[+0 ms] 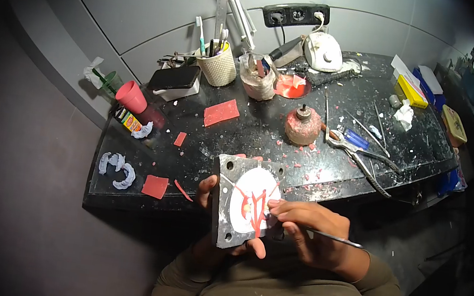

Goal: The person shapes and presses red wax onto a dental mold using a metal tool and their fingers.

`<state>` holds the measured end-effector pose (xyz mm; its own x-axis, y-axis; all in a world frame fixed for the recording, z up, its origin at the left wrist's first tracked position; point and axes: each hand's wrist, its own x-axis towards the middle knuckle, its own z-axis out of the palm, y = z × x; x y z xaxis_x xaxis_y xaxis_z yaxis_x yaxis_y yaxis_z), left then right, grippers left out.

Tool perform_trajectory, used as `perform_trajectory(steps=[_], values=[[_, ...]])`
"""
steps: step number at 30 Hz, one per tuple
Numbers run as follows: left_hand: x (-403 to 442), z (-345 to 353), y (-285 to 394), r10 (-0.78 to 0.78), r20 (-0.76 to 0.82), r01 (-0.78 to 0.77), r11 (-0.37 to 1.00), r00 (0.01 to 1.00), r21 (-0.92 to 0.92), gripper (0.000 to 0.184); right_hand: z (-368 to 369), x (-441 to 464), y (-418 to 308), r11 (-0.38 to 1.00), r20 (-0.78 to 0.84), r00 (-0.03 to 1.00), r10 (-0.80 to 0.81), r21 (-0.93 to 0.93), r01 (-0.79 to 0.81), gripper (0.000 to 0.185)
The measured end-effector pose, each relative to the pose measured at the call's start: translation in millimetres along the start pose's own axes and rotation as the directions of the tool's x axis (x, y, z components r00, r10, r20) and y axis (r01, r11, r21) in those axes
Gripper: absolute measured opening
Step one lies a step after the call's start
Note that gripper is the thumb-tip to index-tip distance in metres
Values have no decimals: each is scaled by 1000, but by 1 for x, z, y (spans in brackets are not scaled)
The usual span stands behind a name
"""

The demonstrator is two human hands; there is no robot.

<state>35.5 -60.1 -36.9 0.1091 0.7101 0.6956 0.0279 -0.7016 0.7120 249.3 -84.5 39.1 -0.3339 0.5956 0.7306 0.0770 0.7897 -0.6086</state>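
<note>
Plaster-filled frame (225, 208), one, sits above left hand (206, 190), gripped, by counter's (237, 142) front edge; right hand (319, 223) pinches one tool (335, 239) over it. Two pale arches (125, 177) near front-left corner.

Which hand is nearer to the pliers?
The right hand: it holds a thin tool, on the near side of the pliers; the left hand, gripping the dark frame, is farther left.

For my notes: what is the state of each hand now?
Left hand: holding the dark block, partly hidden behind it.
Right hand: closed on a slim tool.
</note>
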Motion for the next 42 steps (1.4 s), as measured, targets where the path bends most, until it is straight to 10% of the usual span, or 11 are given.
perform_trajectory(steps=[10, 13, 16, 22, 25, 31, 34, 37, 40, 42], values=[[4, -12, 7, 138, 189, -218, 828, 972, 517, 134, 8, -1, 3, 999, 28, 998, -51, 13, 51, 16], [2, -11, 12, 74, 23, -77, 958, 997, 276, 142, 10, -3, 4, 997, 30, 997, -71, 37, 69, 19], [4, -27, 21, 186, 339, -385, 542, 922, 747, 134, 9, -3, 0, 999, 6, 1000, 9, -33, -9, 20], [9, -23, 33, -68, 350, -261, 537, 934, 802, 130, 16, -6, 5, 998, -31, 998, -58, 34, 59, 21], [0, -21, 1, 328, 180, -341, 541, 927, 769, 126, 15, -4, 5, 996, -38, 997, -64, 53, 66, 21], [0, -21, 30, 25, 236, -216, 505, 971, 835, 124, 20, -6, 6, 996, -72, 993, -91, -17, 90, 21], [1, -22, 22, 230, 251, -329, 422, 940, 845, 125, 15, -3, 4, 992, -20, 992, -127, -3, 127, 21], [-3, -26, 27, -16, 314, -273, 452, 949, 849, 125, 16, -5, 3, 998, -64, 997, -50, -46, 47, 20], [0, -16, 4, 327, 163, -321, 519, 931, 792, 126, 15, -5, 4, 998, -51, 997, -64, 4, 64, 19], [0, -21, 0, 222, 202, -299, 655, 954, 694, 129, 14, -3, 4, 997, -44, 997, -70, 30, 71, 19]])
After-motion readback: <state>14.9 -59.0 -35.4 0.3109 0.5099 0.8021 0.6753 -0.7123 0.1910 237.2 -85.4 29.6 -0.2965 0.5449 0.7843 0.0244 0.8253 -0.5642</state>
